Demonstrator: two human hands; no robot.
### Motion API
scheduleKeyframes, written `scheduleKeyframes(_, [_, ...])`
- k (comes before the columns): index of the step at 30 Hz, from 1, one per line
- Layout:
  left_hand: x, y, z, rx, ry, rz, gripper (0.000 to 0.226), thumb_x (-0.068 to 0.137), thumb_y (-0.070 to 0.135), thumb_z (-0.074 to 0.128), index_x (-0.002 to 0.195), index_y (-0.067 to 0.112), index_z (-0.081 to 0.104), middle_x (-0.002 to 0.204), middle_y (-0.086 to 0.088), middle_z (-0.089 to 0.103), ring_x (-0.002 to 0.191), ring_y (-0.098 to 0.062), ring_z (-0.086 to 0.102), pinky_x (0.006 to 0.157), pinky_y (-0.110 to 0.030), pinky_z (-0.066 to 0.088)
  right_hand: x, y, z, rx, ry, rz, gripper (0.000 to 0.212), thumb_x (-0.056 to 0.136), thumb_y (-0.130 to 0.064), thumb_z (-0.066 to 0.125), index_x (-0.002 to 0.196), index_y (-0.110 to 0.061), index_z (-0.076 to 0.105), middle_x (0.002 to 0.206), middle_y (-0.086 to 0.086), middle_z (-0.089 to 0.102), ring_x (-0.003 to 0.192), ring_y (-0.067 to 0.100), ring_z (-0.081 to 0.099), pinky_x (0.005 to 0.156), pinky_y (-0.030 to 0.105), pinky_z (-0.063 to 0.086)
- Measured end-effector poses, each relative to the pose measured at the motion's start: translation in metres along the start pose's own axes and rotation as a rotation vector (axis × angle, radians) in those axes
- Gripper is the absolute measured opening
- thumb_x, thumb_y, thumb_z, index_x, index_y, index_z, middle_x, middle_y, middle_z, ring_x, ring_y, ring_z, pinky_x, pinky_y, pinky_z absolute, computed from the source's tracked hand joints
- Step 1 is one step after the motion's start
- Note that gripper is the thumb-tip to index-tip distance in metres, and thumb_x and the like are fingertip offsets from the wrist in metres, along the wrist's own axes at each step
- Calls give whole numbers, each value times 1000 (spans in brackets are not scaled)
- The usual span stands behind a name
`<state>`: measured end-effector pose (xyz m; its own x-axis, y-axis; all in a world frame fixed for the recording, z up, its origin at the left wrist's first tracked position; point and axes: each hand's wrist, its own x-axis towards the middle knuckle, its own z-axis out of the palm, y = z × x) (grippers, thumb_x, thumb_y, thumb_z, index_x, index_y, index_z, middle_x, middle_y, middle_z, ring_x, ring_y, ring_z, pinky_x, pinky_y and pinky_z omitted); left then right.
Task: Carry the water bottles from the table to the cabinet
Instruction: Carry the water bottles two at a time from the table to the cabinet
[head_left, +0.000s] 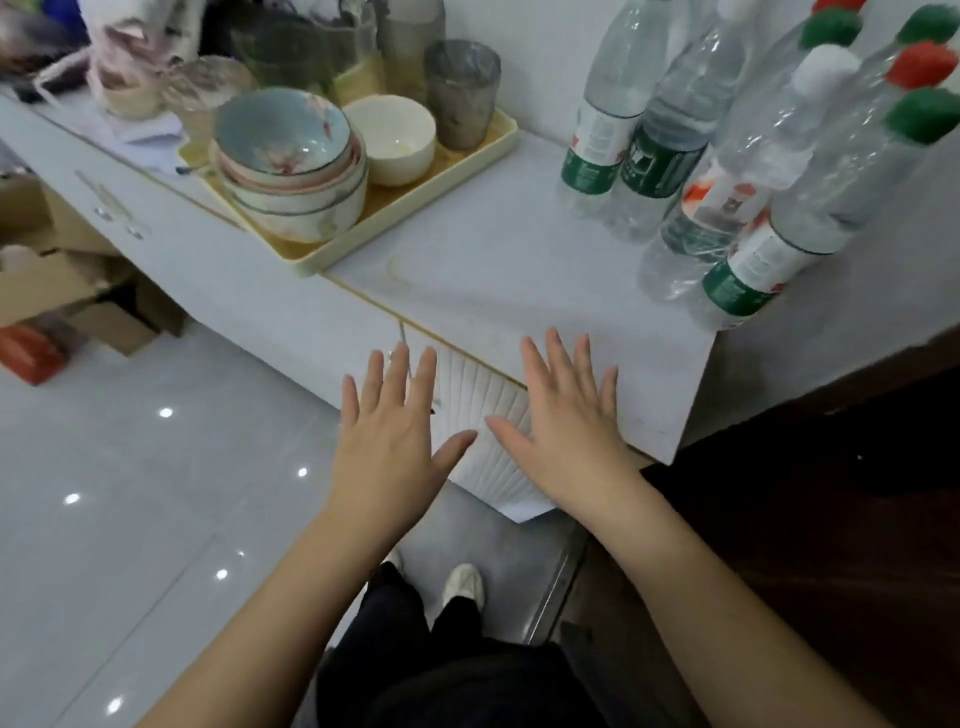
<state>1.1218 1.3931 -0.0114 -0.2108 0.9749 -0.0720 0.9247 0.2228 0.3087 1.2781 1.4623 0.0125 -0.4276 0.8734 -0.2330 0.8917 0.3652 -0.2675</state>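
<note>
Several clear plastic water bottles (727, 171) stand clustered at the right rear of a white cabinet top (493, 270), against the wall. Their caps are green, red and white, and most labels are green or red and white. My left hand (392, 441) hovers flat, palm down, fingers spread, over the cabinet's front edge, holding nothing. My right hand (566, 426) is held the same way just to its right, over the near corner of the top. Both hands are well short of the bottles and apart from them.
A cream tray (332, 260) on the cabinet's left part holds stacked bowls (291, 166), a white bowl (389, 140) and several glasses (462, 93). Cardboard boxes (67, 291) sit on the glossy tiled floor at left. Dark wooden flooring lies at right. My feet show below.
</note>
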Motion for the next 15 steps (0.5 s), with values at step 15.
scheduleKeyframes(15, [-201,-143,29,-61,-168,-815,79,95,60,34,155,19,4,163,-10,4,150,-31,-2,118,-55,1,-16,-177,125,-423,-473,-674,82,97,-56,37,155,-19,-6,163,10,-13,148,35,-19,117,58,-9])
